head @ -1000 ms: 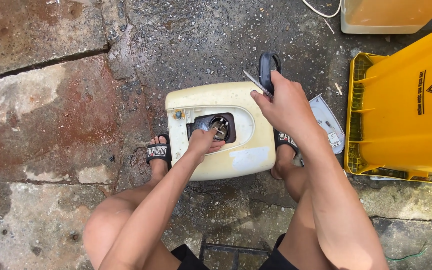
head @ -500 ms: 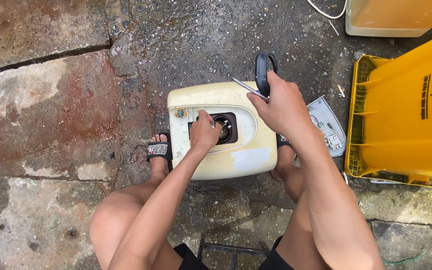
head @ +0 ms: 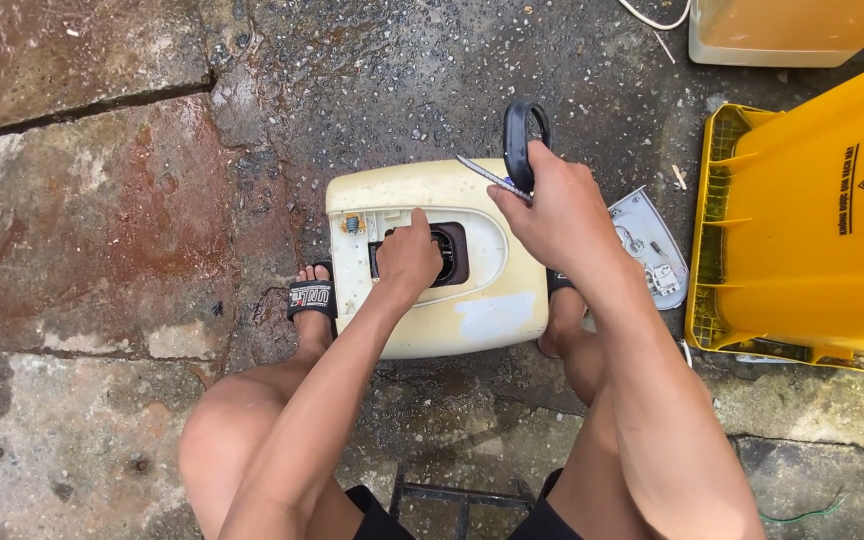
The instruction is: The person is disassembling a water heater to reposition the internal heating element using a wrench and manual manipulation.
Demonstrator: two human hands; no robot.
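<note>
Bare arms and legs, black shorts (head: 372, 515), black slide sandals (head: 310, 298) with a printed strap.

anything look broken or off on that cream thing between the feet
The cream housing has a dark opening where the left hand reaches in, and a pale patch of worn finish on its near face. A detached grey panel lies beside it.

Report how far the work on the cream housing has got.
Done: a grey cover plate lies detached beside the cream housing. In hand: the left hand reaches into its dark opening; the right hand holds scissors. Left: the housing's inner parts remain in place.
</note>
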